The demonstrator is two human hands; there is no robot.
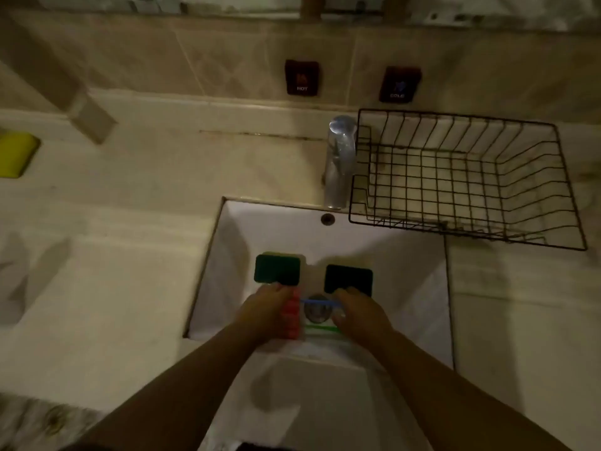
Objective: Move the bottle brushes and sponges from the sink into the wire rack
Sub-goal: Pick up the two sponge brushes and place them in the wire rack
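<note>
down in the sink [406, 288], nearest the camera, both hands reach in from bare forearms. left hand [265, 312] lies over a red brush head [291, 315]; whether its fingers grip it i cannot tell. right hand [356, 312] is curled near the drain [315, 312], over the end of a blue handle [320, 302] that runs between the two hands, though an actual grasp is not clear. a green handle [320, 328] lies just nearer, under the right hand's edge.

just beyond the left fingertips sits a green sponge [277, 269], flat on the sink floor. beside it, beyond the right fingertips, lies a darker sponge [348, 279]; the fingertips touch or nearly touch its near edge.

farther back, a chrome tap [339, 161] stands at the sink's rear rim. right of it the wire rack [468, 177] rests on the counter [113, 288], overhanging the sink's back corner. far left on the counter lies a yellow sponge [16, 154]. on the tiled wall are two dark labels, hot [301, 78] and cold [399, 84].
</note>
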